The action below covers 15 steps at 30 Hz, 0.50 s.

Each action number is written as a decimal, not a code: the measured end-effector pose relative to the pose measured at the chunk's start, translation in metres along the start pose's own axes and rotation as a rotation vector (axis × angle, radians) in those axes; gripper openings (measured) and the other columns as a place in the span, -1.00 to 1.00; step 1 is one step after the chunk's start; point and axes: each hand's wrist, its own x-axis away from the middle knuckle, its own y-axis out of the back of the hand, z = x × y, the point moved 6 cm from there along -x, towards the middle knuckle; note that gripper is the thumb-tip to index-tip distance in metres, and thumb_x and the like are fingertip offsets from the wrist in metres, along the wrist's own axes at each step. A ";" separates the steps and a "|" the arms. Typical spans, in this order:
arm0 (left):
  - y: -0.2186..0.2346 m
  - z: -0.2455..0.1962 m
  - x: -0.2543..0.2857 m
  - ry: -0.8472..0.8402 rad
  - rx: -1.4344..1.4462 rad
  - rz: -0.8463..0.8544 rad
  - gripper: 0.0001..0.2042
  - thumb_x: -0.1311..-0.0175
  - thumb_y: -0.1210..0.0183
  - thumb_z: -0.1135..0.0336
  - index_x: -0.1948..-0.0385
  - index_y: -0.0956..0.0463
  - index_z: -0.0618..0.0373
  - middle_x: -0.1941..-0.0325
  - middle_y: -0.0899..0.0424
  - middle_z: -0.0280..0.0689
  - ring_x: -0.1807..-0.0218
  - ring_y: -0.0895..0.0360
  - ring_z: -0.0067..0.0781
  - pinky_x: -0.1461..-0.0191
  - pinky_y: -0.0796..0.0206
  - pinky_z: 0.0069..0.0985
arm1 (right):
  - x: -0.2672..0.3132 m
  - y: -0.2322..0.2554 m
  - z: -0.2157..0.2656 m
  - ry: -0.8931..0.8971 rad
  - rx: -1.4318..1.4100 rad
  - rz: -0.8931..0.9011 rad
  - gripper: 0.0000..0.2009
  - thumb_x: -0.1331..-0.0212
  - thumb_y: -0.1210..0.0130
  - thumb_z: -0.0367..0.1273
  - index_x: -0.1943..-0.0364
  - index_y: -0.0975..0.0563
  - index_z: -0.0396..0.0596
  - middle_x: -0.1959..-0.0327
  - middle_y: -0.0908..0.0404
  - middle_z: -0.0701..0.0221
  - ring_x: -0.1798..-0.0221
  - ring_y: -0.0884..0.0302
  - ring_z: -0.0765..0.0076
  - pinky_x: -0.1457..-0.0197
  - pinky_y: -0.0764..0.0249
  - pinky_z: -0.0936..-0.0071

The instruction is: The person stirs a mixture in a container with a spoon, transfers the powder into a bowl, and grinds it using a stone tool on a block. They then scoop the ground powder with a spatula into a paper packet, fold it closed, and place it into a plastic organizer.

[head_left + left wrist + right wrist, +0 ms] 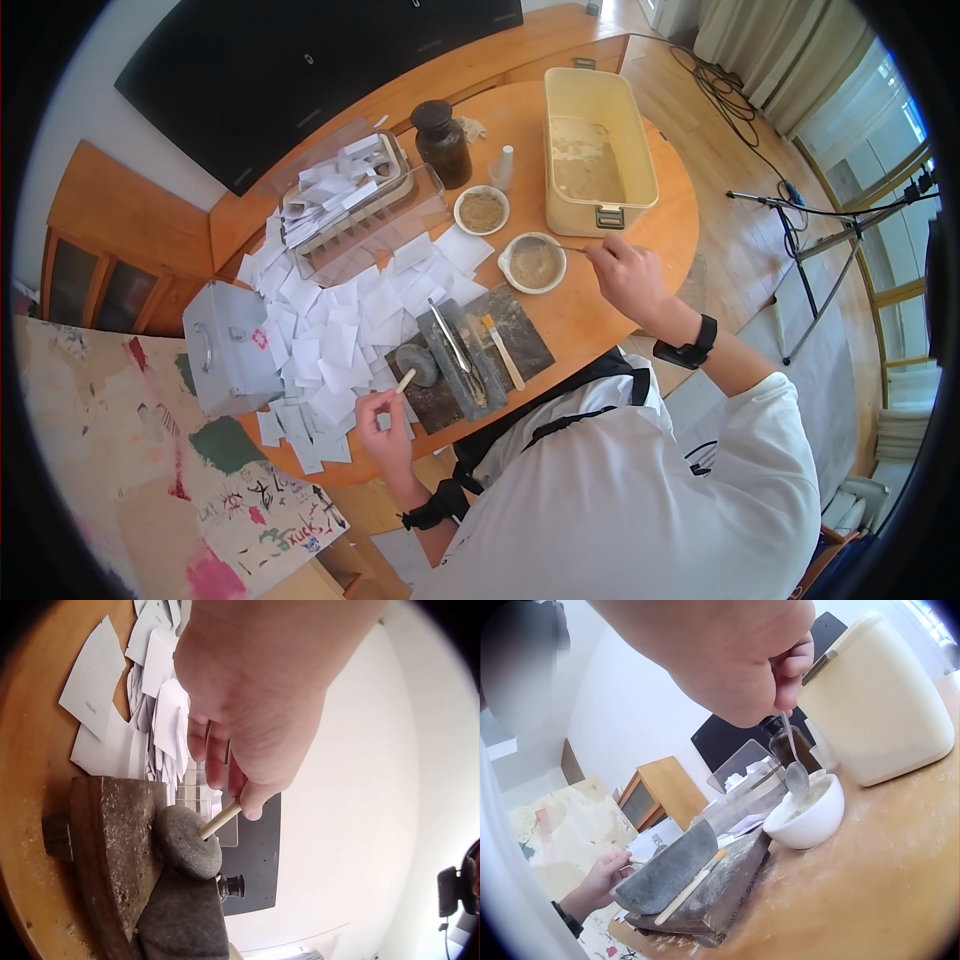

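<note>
My left hand (385, 428) pinches a short pale stick (405, 381). In the left wrist view the stick's (219, 820) far end meets a round grey stone (189, 841), which lies on a dark slab. My right hand (632, 282) grips a metal spoon by its handle. In the right wrist view the spoon's bowl (797, 778) is tilted over a white bowl (807, 829) holding greyish-brown material. Beside the round stone is a long grey stone trough (458, 360) with metal tools in it, and a brush (503, 352) lies to its right.
Many white paper packets (340, 345) cover the table's left side, near a clear divided box (365, 225) and a metal case (225, 350). Farther back stand a second bowl (481, 211), a dark jar (441, 150), a small bottle (502, 170) and a cream bin (603, 215).
</note>
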 end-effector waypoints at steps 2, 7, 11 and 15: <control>0.000 0.000 0.001 0.007 0.006 -0.009 -0.86 -0.12 -0.27 0.61 0.30 -0.54 0.25 0.35 -0.48 -0.31 0.35 -0.42 -0.54 0.23 -0.31 -0.61 | -0.001 0.009 0.002 0.000 -0.022 -0.045 -0.92 -0.05 -0.11 -0.50 0.35 -0.52 -0.07 0.45 -0.40 0.35 0.53 -0.52 0.19 0.54 -0.45 0.30; -0.001 0.003 0.001 0.021 0.023 -0.025 -0.87 -0.13 -0.27 0.61 0.31 -0.54 0.25 0.36 -0.48 -0.31 0.35 -0.42 -0.54 0.24 -0.30 -0.62 | 0.009 0.011 0.004 0.012 -0.001 -0.001 -0.96 -0.12 -0.20 -0.45 0.35 -0.59 -0.06 0.48 -0.41 0.38 0.55 -0.51 0.23 0.53 -0.45 0.32; 0.001 0.003 -0.001 0.031 0.022 -0.021 -0.87 -0.13 -0.27 0.60 0.31 -0.54 0.25 0.35 -0.48 -0.31 0.35 -0.42 -0.55 0.23 -0.30 -0.61 | 0.012 0.010 0.001 0.076 0.010 -0.037 -0.87 0.01 -0.16 -0.51 0.34 -0.55 -0.04 0.45 -0.38 0.38 0.53 -0.53 0.26 0.52 -0.46 0.32; 0.001 0.002 -0.002 0.022 -0.016 -0.002 -0.91 -0.20 -0.23 0.59 0.31 -0.53 0.26 0.33 -0.49 -0.33 0.33 -0.42 -0.59 0.22 -0.29 -0.64 | -0.003 0.053 -0.003 0.009 -0.071 -0.129 -0.90 -0.06 -0.17 -0.51 0.32 -0.58 -0.04 0.48 -0.39 0.37 0.54 -0.50 0.21 0.52 -0.43 0.33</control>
